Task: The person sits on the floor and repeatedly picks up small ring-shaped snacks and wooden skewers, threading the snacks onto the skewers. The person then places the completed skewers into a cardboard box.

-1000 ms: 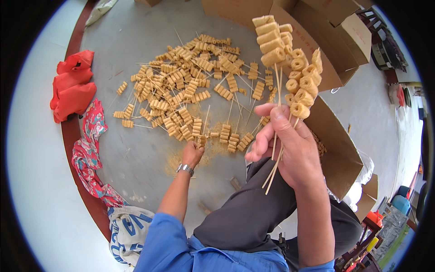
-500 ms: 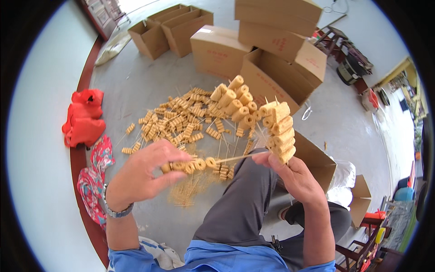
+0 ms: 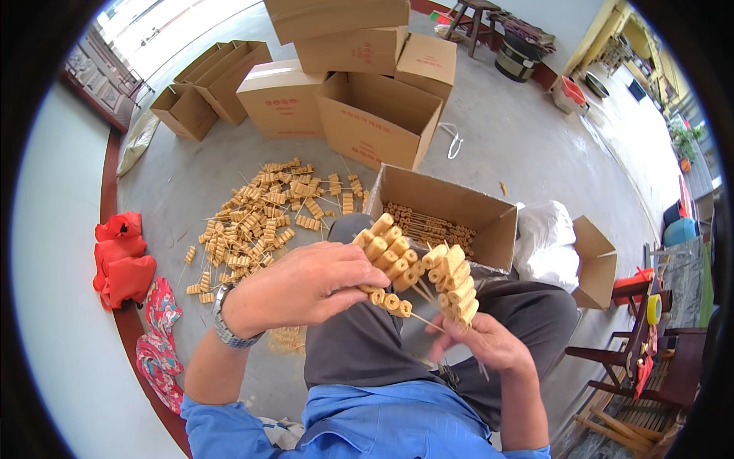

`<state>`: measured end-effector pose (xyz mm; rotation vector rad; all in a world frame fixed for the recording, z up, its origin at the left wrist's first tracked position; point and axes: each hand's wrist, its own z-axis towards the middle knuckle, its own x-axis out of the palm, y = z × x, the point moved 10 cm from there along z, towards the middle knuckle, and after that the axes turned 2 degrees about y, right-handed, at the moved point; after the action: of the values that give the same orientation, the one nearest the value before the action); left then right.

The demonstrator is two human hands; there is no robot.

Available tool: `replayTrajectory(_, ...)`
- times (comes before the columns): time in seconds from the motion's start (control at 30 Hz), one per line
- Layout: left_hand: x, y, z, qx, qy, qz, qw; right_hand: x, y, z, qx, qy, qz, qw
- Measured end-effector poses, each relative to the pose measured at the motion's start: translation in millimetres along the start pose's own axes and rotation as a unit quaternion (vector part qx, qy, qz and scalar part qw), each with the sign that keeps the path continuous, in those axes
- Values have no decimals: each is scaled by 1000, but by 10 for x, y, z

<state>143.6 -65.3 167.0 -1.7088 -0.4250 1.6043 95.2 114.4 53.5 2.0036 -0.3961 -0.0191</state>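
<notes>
My left hand (image 3: 306, 287) pinches a wooden skewer threaded with short, tan, hollow rolls (image 3: 392, 304). The bare end of its stick points toward my right hand (image 3: 489, 340). That right hand is closed round the sticks of a bundle of skewers (image 3: 456, 287), whose rolls fan out above it in two groups. Both hands are over my lap, the left one close beside the bundle. Beyond my knee, a heap of similar skewers (image 3: 260, 214) lies loose on the floor. An open carton (image 3: 459, 197) by my right knee holds rows of skewers (image 3: 428, 226).
Several brown cartons (image 3: 283, 99) stand at the back, some open. Red cloth (image 3: 122, 260) and a floral cloth (image 3: 158, 336) lie by the left wall. White plastic (image 3: 547, 249) sits right of the skewer carton, and a wooden chair (image 3: 627, 344) is farther right. Crumbs (image 3: 287, 340) dot the floor.
The view has swung right, showing more of the skewer carton. My left hand has brought its skewer closer to the bundle in my right hand. Both hands keep their hold.
</notes>
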Motion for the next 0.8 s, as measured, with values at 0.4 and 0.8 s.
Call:
replayTrajectory(0.4, 839, 519, 186, -82, -268, -473, 835, 4, -574, -322, -33, -50, 281, 958)
replayTrajectory(0.8, 1664, 421, 420, -61, -257, -762, 591, 174, -814, -459, 61, -36, 181, 981)
